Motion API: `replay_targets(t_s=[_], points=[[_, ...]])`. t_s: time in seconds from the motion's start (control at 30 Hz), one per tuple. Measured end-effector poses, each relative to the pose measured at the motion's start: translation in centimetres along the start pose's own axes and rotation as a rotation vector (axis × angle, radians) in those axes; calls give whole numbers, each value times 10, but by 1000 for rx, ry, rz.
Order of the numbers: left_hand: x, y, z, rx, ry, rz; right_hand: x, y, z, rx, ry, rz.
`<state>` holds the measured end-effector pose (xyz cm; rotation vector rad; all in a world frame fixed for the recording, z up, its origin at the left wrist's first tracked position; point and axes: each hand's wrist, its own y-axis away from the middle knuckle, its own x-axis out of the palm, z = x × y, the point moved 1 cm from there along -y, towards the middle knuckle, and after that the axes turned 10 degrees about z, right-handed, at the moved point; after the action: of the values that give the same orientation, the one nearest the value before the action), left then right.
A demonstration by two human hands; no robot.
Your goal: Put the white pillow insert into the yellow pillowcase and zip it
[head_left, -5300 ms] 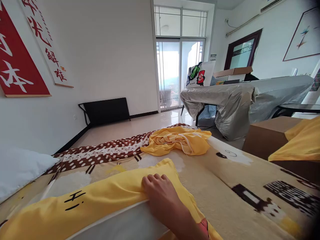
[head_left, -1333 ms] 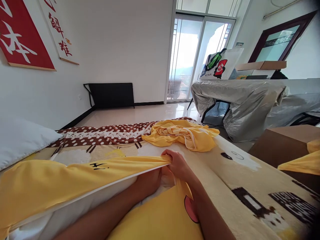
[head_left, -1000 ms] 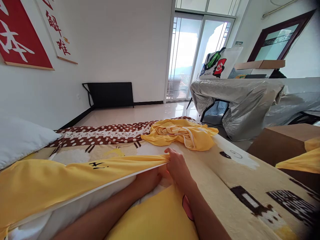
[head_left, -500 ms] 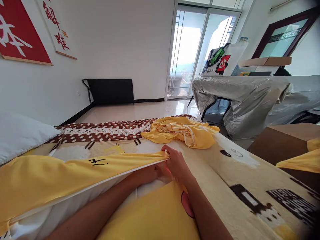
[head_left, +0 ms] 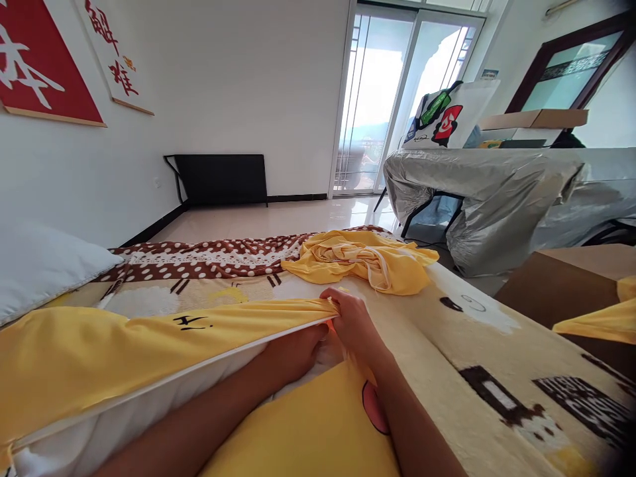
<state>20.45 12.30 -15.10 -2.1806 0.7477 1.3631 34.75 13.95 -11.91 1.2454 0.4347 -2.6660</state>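
Note:
A yellow pillowcase (head_left: 119, 354) with black "Hi" lettering stretches across the front, its long zipper-like white edge open over a white pillow (head_left: 64, 444). My right hand (head_left: 354, 322) is closed on the pillowcase's far right corner and pulls it taut. Inside the opening lies my left hand (head_left: 298, 351), fingers curled close to that corner; what they hold is hidden. Below both arms, the pillowcase's near side (head_left: 308, 424) shows a pink patch outlined in black.
A crumpled yellow cloth (head_left: 407, 271) lies on the patterned beige blanket (head_left: 422, 371). At left is a white pillow (head_left: 44, 271). On the right stand a cardboard box (head_left: 541, 285) with yellow fabric and a silver-covered table (head_left: 497, 185).
My left hand has shifted slightly right and shows more of its back inside the opening. My right hand keeps its hold on the pillowcase corner.

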Motion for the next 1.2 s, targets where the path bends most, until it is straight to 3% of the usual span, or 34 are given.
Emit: replay_targets(t_s=[0.27,0.4,0.53,0.67,0.8,0.9,1.0,1.2], points=[[-5,9,-2,42,251,-41,0,0,0,-20,13,1],[-13,18,-18,77,365,69,-5,5,7,-67,-32,-13],[-16,16,-22,-15,464,139,-11,12,17,-164,-118,-64],[-11,7,-8,-113,393,155,-9,10,15,-175,-220,-11],[-4,1,1,29,460,175,-3,4,6,-172,-297,44],[-3,1,-2,183,456,106,0,1,1,-140,-377,92],[0,2,-5,221,382,52,1,2,1,-128,-425,111],[6,-1,0,-77,428,-42,-3,2,4,-106,-301,48]])
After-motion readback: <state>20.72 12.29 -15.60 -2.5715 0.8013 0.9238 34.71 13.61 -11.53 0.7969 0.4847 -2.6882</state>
